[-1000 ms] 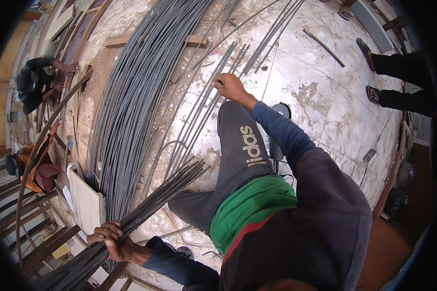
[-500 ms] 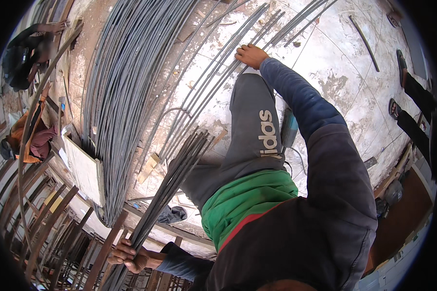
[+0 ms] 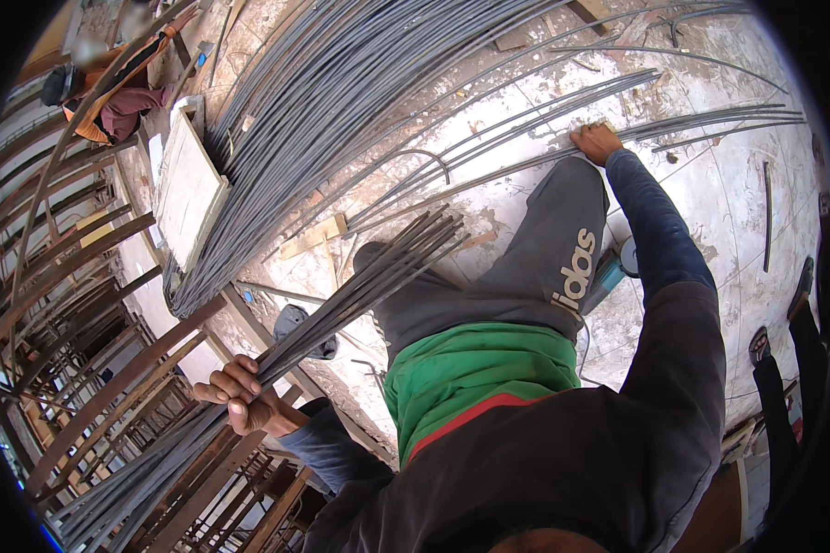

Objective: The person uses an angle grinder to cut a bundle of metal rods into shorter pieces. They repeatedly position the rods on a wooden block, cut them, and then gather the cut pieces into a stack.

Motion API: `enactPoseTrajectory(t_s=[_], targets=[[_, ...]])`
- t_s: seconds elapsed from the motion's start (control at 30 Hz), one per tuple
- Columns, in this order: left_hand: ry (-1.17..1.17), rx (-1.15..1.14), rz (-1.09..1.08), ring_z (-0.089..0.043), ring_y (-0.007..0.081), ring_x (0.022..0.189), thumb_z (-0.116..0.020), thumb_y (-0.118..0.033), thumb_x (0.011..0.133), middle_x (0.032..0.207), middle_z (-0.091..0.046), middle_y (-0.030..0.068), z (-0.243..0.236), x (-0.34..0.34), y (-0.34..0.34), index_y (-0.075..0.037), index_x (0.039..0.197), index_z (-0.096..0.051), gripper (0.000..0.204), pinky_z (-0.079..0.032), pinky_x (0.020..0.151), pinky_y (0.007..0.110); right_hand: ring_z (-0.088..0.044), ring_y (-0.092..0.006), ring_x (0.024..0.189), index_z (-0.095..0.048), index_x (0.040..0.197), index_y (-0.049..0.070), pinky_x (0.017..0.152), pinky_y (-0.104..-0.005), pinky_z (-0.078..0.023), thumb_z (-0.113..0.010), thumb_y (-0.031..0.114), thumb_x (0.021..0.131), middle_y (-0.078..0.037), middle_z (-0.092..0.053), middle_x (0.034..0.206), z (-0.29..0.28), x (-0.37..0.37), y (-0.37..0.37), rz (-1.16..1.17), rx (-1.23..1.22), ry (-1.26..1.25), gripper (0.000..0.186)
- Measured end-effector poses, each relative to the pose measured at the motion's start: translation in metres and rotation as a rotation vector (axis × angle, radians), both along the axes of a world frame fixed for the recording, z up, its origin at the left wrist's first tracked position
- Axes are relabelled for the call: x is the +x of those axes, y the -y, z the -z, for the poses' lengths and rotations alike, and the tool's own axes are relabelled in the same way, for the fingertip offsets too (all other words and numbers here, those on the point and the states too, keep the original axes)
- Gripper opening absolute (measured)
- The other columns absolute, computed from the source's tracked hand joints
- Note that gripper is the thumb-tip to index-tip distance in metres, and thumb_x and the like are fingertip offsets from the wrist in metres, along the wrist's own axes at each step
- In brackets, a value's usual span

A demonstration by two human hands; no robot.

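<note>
Steel rod bundle (image 3: 360, 295) clenched by left hand (image 3: 244, 401) fingers near its rear: judged heavy, stiff, whippy. Right hand (image 3: 597, 143) laid on floor rods (image 3: 692, 124), grip can't be told.

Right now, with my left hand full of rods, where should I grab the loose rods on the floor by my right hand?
Grip the loose rods from above, just beside the right hand, where they lie close together on the concrete floor. They are long, thin and flat on the ground, so probably only a top-down pinch works. The left hand holds the bundle.
</note>
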State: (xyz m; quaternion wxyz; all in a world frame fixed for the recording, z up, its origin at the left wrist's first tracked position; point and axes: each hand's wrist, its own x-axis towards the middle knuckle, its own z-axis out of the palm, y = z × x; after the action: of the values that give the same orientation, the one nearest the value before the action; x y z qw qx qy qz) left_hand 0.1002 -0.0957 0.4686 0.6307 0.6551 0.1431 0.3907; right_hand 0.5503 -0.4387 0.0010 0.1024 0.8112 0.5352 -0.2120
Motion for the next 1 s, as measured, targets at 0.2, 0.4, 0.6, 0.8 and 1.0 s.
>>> enactPoseTrajectory(t_s=[0.2, 0.4, 0.6, 0.8, 1.0], targets=[[0.022, 0.001, -0.054, -0.050, 0.0154, 0.055, -0.068, -0.010, 0.083, 0.062, -0.044, 0.0005, 0.008, -0.022, 0.000, -0.012, 0.089, -0.046, 0.024, -0.047, 0.073, 0.040, -0.068, -0.0361, 0.078, -0.059, 0.106, 0.007, 0.072, -0.0482, -0.052, -0.058, 0.020, 0.083, -0.016, -0.068, 0.083, -0.059, 0.023, 0.003, -0.062, 0.206, -0.015, 0.026], [0.045, -0.017, -0.064, -0.049, 0.0172, 0.056, -0.065, -0.008, 0.080, 0.064, -0.044, 0.0032, 0.009, -0.026, -0.001, -0.011, 0.091, -0.045, 0.022, -0.047, 0.073, 0.041, -0.066, -0.0382, 0.071, -0.064, 0.089, 0.005, 0.067, -0.0477, -0.051, -0.070, 0.041, 0.074, -0.018, -0.066, 0.068, -0.213, 0.043, -0.018, 0.033, 0.179, 0.094, 0.039], [0.108, -0.007, -0.043, -0.050, 0.0184, 0.058, -0.066, -0.003, 0.079, 0.067, -0.051, 0.0081, 0.005, -0.004, 0.005, -0.007, 0.089, -0.049, 0.020, -0.049, 0.072, 0.041, -0.065, -0.0401, 0.074, -0.061, 0.094, 0.007, 0.066, -0.0493, -0.049, -0.077, 0.026, 0.072, -0.018, -0.067, 0.075, -0.303, 0.048, -0.023, -0.062, 0.337, 0.201, 0.033], [0.159, -0.035, -0.030, -0.052, 0.0190, 0.059, -0.064, 0.005, 0.080, 0.071, -0.053, 0.0087, 0.002, 0.010, 0.010, -0.004, 0.087, -0.050, 0.018, -0.049, 0.067, 0.036, -0.065, -0.0358, 0.067, -0.050, 0.117, 0.013, 0.063, -0.0465, -0.051, -0.077, 0.020, 0.067, -0.014, -0.068, 0.072, -0.367, 0.018, -0.052, -0.096, 0.422, 0.443, 0.057], [0.125, -0.014, -0.051, -0.057, 0.0203, 0.064, -0.067, 0.001, 0.081, 0.075, -0.057, 0.0103, 0.001, 0.022, 0.012, -0.001, 0.092, -0.056, 0.015, -0.050, 0.067, 0.038, -0.063, -0.0356, 0.061, -0.046, 0.111, 0.012, 0.056, -0.0463, -0.049, -0.076, 0.013, 0.065, -0.011, -0.061, 0.060, -0.472, -0.048, -0.102, -0.158, 0.579, 0.619, 0.055]])
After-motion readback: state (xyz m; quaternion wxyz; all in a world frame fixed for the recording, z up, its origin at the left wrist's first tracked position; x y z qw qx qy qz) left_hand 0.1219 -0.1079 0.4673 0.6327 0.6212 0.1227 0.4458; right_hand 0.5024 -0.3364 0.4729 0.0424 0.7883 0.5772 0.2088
